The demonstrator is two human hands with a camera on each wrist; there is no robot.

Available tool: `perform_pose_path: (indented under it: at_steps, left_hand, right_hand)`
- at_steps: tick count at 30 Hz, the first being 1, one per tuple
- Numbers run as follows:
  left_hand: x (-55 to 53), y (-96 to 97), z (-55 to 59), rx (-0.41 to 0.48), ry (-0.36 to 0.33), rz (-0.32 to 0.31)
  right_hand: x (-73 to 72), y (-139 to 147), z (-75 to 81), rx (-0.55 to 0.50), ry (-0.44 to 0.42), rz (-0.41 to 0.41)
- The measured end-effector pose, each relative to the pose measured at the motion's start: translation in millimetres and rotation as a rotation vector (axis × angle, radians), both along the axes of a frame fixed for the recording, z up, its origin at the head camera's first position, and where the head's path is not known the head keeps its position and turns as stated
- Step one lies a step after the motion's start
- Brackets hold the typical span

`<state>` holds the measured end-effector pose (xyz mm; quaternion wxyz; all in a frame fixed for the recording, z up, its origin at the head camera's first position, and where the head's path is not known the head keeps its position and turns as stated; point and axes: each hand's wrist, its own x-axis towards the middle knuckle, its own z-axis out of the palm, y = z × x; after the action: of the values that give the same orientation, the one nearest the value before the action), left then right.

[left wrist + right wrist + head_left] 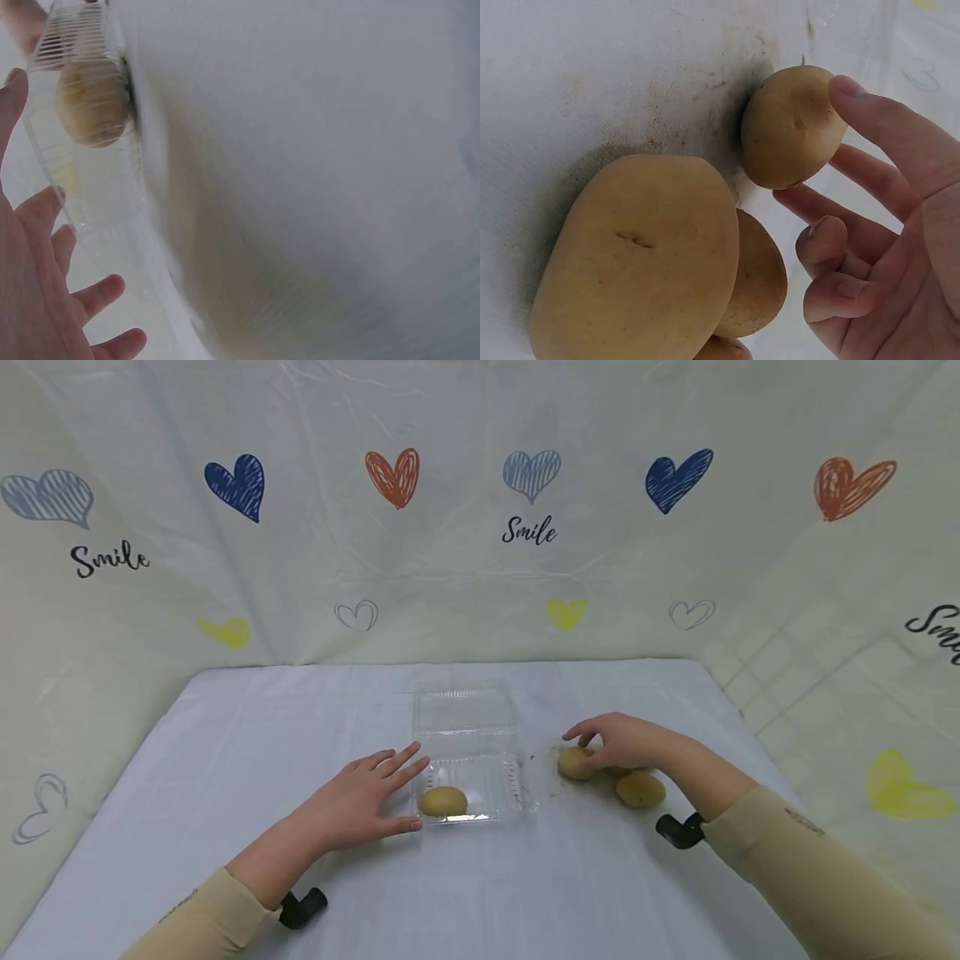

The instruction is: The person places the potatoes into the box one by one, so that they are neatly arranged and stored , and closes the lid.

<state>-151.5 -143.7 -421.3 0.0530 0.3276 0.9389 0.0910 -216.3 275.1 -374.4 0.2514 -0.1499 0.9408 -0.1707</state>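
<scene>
A clear plastic clamshell box (491, 789) lies on the table with its lid (463, 712) folded back. One potato (444, 802) sits in its near left corner, and shows through the ribbed wall in the left wrist view. My left hand (363, 802) is spread at the box's left side, fingertips right at the rim, holding nothing. To the right of the box, my right hand (626, 742) pinches a small potato (791, 127), its thumb on one side and fingers curled behind. Nearer the right wrist camera lies a larger potato (637, 255), partly hiding another potato (761, 277).
A white cloth covers the table (360, 702). Brown dirt specks (656, 124) are scattered around the potatoes. Behind the table hangs a pale curtain (450, 568) printed with hearts. A dark wrist camera mount (678, 831) juts below the right sleeve, another mount (302, 908) below the left.
</scene>
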Motion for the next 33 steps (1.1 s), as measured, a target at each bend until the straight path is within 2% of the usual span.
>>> perform_pose_path:
  at_steps: [5, 11, 23, 33]
  left_hand:
    - [0.2, 0.1, -0.3, 0.005, 0.004, 0.001]
    - [-0.1, 0.5, -0.9, -0.003, -0.003, 0.004]
    - [-0.9, 0.6, 1.2, -0.015, -0.015, 0.013]
    - [-0.7, 0.8, 0.5, -0.016, -0.009, 0.011]
  right_hand:
    - [0.1, -3.7, -1.9, 0.037, -0.023, -0.007]
    - [-1.9, -3.7, -7.8, 0.066, -0.007, 0.009]
    - [-1.5, -5.9, -10.6, 0.088, 0.089, 0.104]
    - [2.5, -9.6, 1.6, 0.041, 0.096, 0.021]
